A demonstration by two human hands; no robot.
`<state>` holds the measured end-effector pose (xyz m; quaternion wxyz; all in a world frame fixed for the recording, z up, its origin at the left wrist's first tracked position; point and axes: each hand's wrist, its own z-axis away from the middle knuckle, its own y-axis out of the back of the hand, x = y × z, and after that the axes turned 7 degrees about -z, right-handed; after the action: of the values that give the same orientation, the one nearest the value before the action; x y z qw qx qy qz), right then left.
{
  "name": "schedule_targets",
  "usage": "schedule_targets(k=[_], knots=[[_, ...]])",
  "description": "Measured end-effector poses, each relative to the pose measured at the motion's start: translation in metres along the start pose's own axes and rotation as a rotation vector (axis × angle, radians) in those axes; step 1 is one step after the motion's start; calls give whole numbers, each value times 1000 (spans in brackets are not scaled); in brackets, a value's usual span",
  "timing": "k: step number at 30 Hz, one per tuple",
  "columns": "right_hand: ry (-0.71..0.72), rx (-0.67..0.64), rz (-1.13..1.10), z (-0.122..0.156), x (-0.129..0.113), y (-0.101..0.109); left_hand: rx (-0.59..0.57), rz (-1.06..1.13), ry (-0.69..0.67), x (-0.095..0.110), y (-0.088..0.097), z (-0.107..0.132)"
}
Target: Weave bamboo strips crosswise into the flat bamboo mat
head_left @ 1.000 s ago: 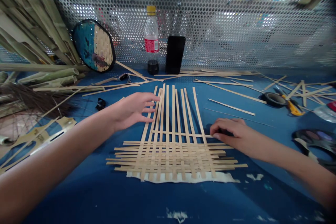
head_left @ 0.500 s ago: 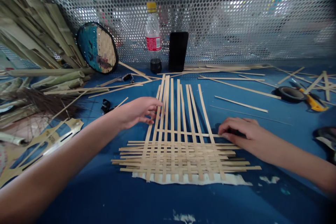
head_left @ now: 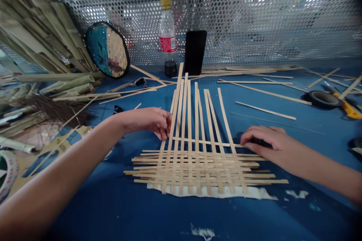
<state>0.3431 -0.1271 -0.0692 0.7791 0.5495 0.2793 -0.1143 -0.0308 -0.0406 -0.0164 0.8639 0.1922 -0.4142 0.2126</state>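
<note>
A woven mat of flat bamboo strips (head_left: 203,171) lies on the blue table, its long upright strips fanning away from me. My left hand (head_left: 160,122) is at the left edge of these uprights, fingers curled in around an upright strip (head_left: 177,94) that stands raised above its neighbours; the fingertips are partly hidden. My right hand (head_left: 266,141) rests on the table at the right, thumb and fingertips pinching the end of a thin crosswise strip (head_left: 203,142). That crosswise strip runs among the uprights, a little beyond the woven rows. White tape (head_left: 226,192) edges the near side.
Behind the mat stand a cola bottle (head_left: 167,41) and a black phone (head_left: 195,52) against perforated metal. A round woven panel (head_left: 107,49) and bamboo stalks (head_left: 36,19) are at left. Loose strips (head_left: 266,111), black tape (head_left: 323,99) and a yellow cutter (head_left: 350,109) lie at right.
My left hand has curled its fingers in at the left uprights, and one upright strip now stands higher. My right hand keeps its pinch. The whole view has shifted slightly.
</note>
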Motion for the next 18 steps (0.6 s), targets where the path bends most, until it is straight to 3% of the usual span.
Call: schedule_targets(k=[6,11,15,18], knots=[[47,9,11,-4,9,-1,-14,-69,-7,-1,-1,0],[101,54,32,-11,-3,-4,16,-195,-19,-1,-5,-4],[173,65,18,-18,-13,-7,118,-381,-4,1,-6,-1],[183,73,7,-21,-18,-9,140,-389,32,1,-3,2]])
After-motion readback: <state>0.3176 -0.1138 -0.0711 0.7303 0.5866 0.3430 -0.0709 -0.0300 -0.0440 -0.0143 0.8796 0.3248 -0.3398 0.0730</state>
